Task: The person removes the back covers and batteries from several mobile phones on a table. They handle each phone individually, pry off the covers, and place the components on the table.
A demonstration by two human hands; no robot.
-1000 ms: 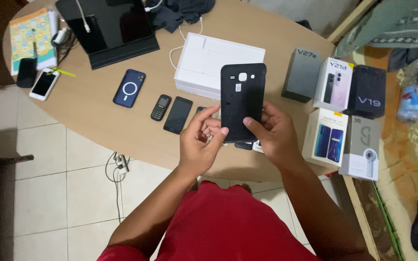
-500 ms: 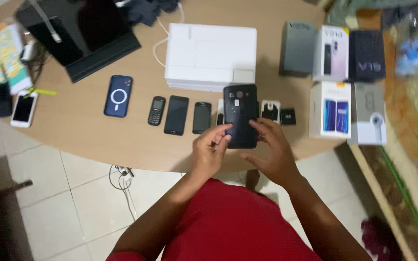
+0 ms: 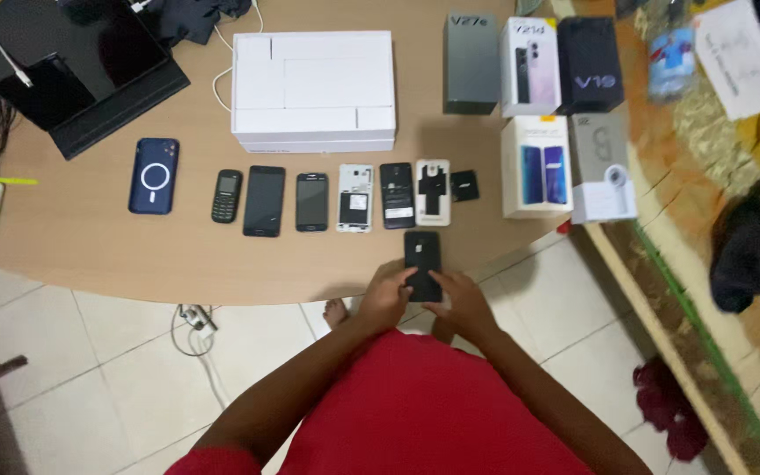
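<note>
Head view: black phone (image 3: 421, 259) btwn left hand (image 3: 386, 297) & right hand (image 3: 459, 301).

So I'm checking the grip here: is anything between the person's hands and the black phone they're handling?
Nothing visible. The left hand and right hand both touch the black phone directly, holding it by its lower end over the table edge. The row of phones lies farther back, apart from it.
</note>
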